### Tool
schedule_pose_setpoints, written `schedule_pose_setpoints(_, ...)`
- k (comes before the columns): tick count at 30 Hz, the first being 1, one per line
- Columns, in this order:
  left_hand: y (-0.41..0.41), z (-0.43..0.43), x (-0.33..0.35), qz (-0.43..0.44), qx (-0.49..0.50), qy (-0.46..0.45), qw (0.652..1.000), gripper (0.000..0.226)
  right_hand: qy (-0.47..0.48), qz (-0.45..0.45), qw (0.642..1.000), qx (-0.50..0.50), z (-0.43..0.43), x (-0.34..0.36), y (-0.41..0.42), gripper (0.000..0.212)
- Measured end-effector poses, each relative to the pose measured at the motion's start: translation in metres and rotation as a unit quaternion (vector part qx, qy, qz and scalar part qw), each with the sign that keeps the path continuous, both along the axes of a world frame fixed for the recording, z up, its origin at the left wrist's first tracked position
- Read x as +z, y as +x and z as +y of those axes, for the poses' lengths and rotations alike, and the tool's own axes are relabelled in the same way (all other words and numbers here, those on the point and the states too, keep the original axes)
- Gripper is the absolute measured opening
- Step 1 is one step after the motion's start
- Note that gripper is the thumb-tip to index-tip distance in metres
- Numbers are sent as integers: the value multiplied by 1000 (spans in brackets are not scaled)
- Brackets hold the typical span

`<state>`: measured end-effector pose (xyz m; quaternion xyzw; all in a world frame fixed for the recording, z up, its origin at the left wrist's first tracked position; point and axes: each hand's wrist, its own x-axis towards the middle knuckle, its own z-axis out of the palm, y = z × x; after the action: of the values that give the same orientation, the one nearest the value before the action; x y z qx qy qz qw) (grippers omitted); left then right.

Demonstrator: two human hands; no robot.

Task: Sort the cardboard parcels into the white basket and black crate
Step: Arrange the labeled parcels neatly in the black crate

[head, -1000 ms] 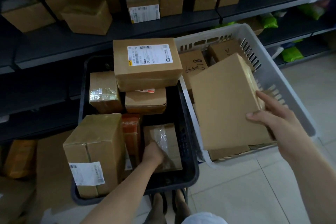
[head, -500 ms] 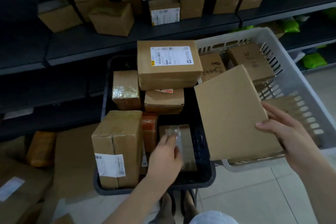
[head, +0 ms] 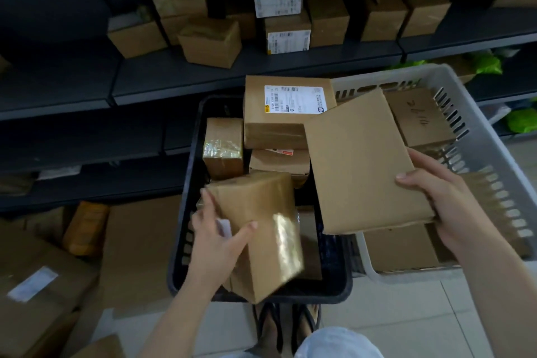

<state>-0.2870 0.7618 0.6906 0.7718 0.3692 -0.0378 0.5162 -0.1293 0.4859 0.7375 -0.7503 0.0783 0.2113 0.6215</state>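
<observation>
My right hand [head: 441, 206] grips the near right corner of a flat plain cardboard parcel [head: 360, 163], held tilted over the gap between the black crate [head: 186, 229] and the white basket [head: 491, 136]. My left hand [head: 216, 238] grips a tall taped parcel [head: 261, 229] at the crate's near left, tipped to the right, thumb on its front face. Further back in the crate lie a labelled parcel [head: 279, 113], a small taped one [head: 223, 148] and another [head: 279, 161]. In the basket sit a parcel with handwriting [head: 421, 116] and one below the flat parcel [head: 401, 247].
Dark shelving [head: 174, 78] behind the crate carries several cardboard boxes [head: 210, 41]. Green bags [head: 520, 120] lie on lower shelves at right. Large cardboard boxes [head: 43, 279] crowd the floor at left. My feet [head: 287, 325] stand on pale tiles just below the crate.
My left hand left the small parcel on the crate floor and took hold of the tall taped parcel, tipping it rightward. The flat parcel in my right hand shifted left, partly over the crate.
</observation>
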Motion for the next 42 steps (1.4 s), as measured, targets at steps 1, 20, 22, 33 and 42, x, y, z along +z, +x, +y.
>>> schedule_pose_setpoints(1, 6, -3, -1, -6, -13, -65, 998, 105, -2, -2, 1000, -1, -1, 2, 1, 55)
schedule_pose_setpoints(20, 45, -37, -115, 173, -207, -104, 957, 66, 13, 30, 998, -49, -34, -2, -3, 55)
schedule_pose_setpoints(22, 49, -42, -114, 225, -240, -35, 944, 60, 17, 28, 999, -44, -33, -2, -3, 57)
schedule_pose_setpoints(33, 66, -11, -5, -133, 34, -326, 935, 68, 111, 26, 993, 38, 0, 10, 6, 59)
schedule_pose_setpoints(42, 61, -2, 22, -123, 107, -418, 894, 44, 112, 118, 958, 237, 76, -3, 8, 68)
